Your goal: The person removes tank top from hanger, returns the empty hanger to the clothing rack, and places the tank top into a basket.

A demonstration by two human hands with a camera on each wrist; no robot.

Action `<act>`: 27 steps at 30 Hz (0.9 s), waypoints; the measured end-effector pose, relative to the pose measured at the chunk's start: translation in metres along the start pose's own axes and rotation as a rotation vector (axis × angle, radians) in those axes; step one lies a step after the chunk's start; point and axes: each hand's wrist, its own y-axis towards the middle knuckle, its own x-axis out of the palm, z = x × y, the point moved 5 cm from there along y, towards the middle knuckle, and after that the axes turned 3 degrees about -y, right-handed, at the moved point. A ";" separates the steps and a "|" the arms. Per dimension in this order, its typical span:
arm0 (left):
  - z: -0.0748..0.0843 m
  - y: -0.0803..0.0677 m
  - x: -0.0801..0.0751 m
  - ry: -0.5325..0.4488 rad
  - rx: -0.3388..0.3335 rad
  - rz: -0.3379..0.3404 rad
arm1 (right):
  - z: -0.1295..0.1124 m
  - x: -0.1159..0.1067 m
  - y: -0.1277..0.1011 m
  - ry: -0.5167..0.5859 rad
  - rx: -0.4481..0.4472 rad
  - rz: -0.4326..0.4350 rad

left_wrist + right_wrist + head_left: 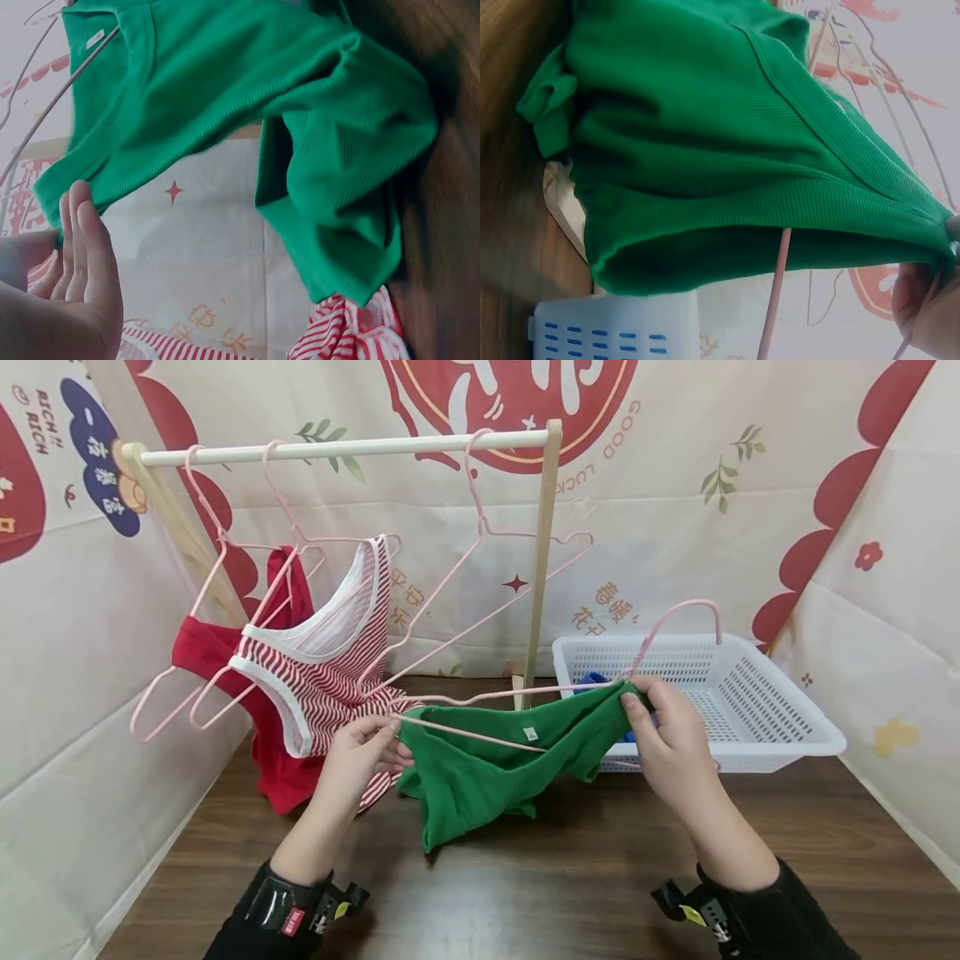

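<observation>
A green ribbed tank top (487, 777) hangs stretched between both hands above the table, its small white label facing up. My left hand (367, 747) pinches its left shoulder strap between thumb and fingers, as the left wrist view also shows. On the other side my right hand (671, 743) pinches the right strap together with the pink hanger (502, 695). The hanger lies tilted, its hook standing up past the right hand. Part of its wire runs inside the tank top, through the neck and armhole, where cloth hides it.
A white rail (345, 447) on wooden posts carries a red garment (285, 777), a red-and-white striped tank top (322, 672) and a bare pink hanger (450, 577). Behind the right hand stands a white perforated basket (780, 710) with blue cloth (592, 679) inside.
</observation>
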 end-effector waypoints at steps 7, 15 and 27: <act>0.007 -0.005 0.012 -0.157 0.007 -0.204 | -0.002 0.010 0.000 -0.015 -0.088 -0.073; 0.023 -0.019 0.017 0.193 0.139 -0.427 | -0.007 0.021 -0.001 -0.071 -0.137 -0.167; 0.034 -0.041 0.027 0.918 0.604 -0.317 | -0.013 0.025 -0.004 -0.077 -0.200 -0.204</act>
